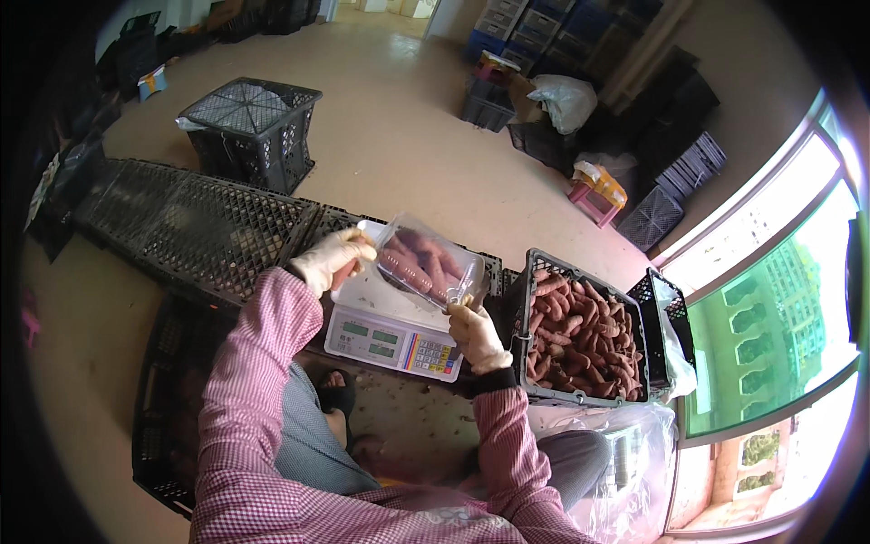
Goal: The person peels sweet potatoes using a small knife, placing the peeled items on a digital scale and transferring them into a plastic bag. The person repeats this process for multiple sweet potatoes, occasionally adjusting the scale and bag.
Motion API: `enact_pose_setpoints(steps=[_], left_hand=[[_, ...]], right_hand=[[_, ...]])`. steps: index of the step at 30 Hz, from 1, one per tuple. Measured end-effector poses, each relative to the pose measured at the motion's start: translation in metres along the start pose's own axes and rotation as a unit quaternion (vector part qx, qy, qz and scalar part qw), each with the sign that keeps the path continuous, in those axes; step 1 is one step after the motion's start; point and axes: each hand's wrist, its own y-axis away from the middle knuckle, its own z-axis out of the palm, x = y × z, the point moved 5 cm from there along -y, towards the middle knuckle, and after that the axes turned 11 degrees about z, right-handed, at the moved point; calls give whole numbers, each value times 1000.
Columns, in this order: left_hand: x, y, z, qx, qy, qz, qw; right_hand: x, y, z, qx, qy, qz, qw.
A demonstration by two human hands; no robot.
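Note:
My left hand (332, 260), in a pale glove, is closed round a reddish sweet potato (344, 273), mostly hidden by the fingers. Its fingertips are close to the left side of a clear plastic box (468, 260). Several sweet potatoes (419, 257) lie inside that box, which looks tilted over the platform of a white weighing scale (379, 304). Gloved as well, my right hand (478, 337) pinches the box's near right corner. The scale has green displays and a keypad facing me. Whether the box touches the platform, I cannot tell.
A black crate (528, 367) heaped with sweet potatoes stands at the right, beside the scale. Black mesh crates (222, 238) run along the left. Farther off stand a tall black crate (288, 150) and a pink stool (594, 207). Clear plastic sheeting (625, 453) lies near my knee.

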Motion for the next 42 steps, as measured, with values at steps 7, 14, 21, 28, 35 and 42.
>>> enact_pose_setpoints(steps=[7,14,21,28,35,42], left_hand=[[28,50,43,11,202,114,973],[43,83,74,89,273,174,942],[34,71,72,3,249,184,951],[39,70,63,98,299,204,927],[58,97,27,166,365,234,886],[-23,237,-131,437,234,290,819]], right_hand=[[-47,66,64,-3,41,-227,973],[-60,93,82,102,54,-370,922],[-68,86,63,98,121,-320,935],[-50,76,84,128,32,-400,907],[-45,97,58,177,50,-333,925],[32,92,-45,203,200,-192,939]])
